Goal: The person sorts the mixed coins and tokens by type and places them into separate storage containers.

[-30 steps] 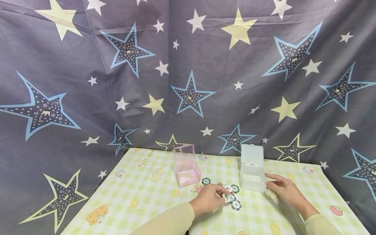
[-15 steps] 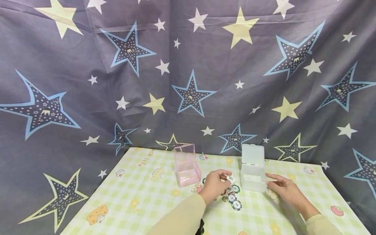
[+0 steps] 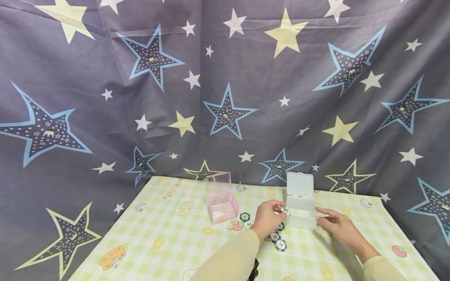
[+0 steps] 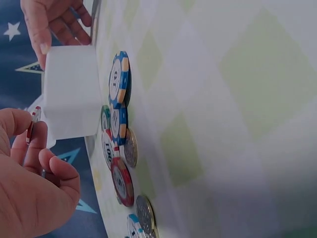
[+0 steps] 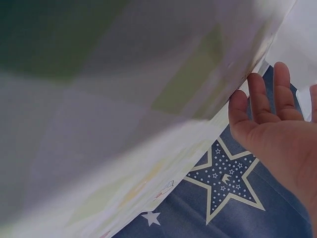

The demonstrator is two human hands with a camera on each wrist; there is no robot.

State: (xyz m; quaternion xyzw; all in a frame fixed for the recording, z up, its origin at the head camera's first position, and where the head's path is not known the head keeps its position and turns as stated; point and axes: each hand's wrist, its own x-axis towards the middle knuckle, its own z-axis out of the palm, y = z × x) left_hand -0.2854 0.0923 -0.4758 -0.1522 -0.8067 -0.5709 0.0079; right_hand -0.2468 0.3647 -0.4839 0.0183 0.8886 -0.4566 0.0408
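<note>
Where star curtain (image 3: 225, 97) hangs, checked tablecloth (image 3: 168, 242) lies.

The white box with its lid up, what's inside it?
The white box looks empty through its frosted walls, but its floor is not clearly visible. The left hand pinches a chip at the box's near edge; the right hand steadies its other side.
</note>
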